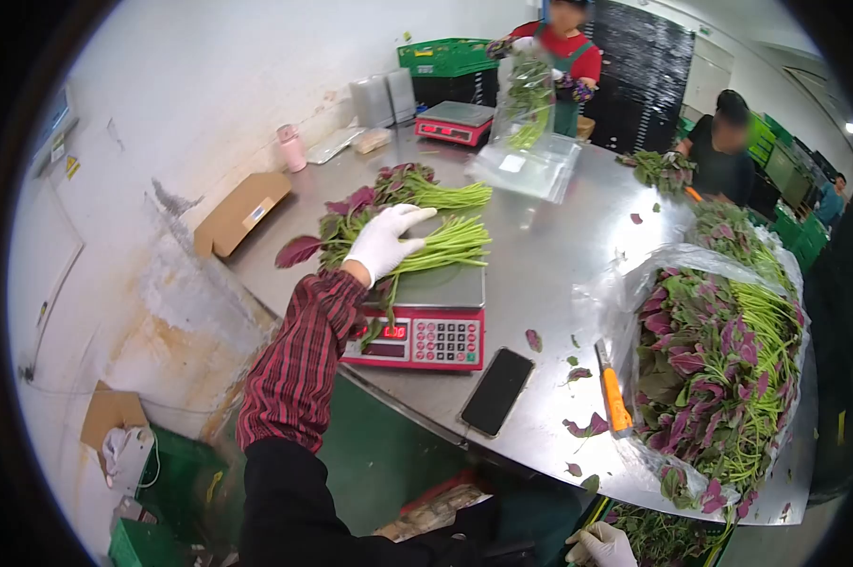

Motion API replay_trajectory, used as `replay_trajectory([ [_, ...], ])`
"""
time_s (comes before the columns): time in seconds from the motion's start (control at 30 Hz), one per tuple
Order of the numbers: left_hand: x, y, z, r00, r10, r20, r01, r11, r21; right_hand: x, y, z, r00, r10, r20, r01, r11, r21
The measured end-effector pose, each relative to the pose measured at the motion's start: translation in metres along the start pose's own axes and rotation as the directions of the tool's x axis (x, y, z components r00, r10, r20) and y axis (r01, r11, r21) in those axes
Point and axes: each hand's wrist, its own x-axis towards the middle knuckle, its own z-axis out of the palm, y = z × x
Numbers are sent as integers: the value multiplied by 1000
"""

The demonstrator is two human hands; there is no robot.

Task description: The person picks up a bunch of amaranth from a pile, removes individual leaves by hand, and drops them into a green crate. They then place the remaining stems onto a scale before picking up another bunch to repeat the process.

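My left hand [389, 244] wears a white glove and lies on leafy greens with its fingers spread. Under it, a bunch of red-and-green amaranth [450, 244] rests on a red digital scale [417, 338]. Just behind that is a second bunch of amaranth [450, 196], its pale green stems also pointing right. The scale's lit display seems to read 0.00. At the bottom edge my right hand [603, 546], gloved too, has curled fingers beside a crate of greens [663, 539]; whatever they hold is hidden.
A phone [498, 391] and an orange-handled knife [615, 392] lie on the metal table [549, 283]. Rightward is a large plastic-wrapped heap of amaranth [719, 369]. Behind stand another scale [455, 123], plastic bags [530, 167] and a co-worker [585, 64] bagging greens; another person [719, 142] is at right.
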Motion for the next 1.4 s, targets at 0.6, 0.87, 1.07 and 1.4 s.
replay_trajectory([
  [0.6, -178, -15, 59, 866, -487, -117, 501, 841, 204, 16, 13, 8, 997, -36, 63, 36, 999, -1],
  [0.87, -188, 110, 73, 771, 53, 635, 400, 735, -547, 19, 23, 9, 999, -23, 44, 22, 1000, 15],
  [1.07, -153, 161, 122, 796, 400, 454, -204, 884, -422, 15, 37, -3, 1000, -17, 9, 18, 999, -38],
  [1.4, -73, 288, 184, 557, 809, 190, -605, 552, -574, -12, 99, -13, 985, -14, -173, 57, 967, 249],
])
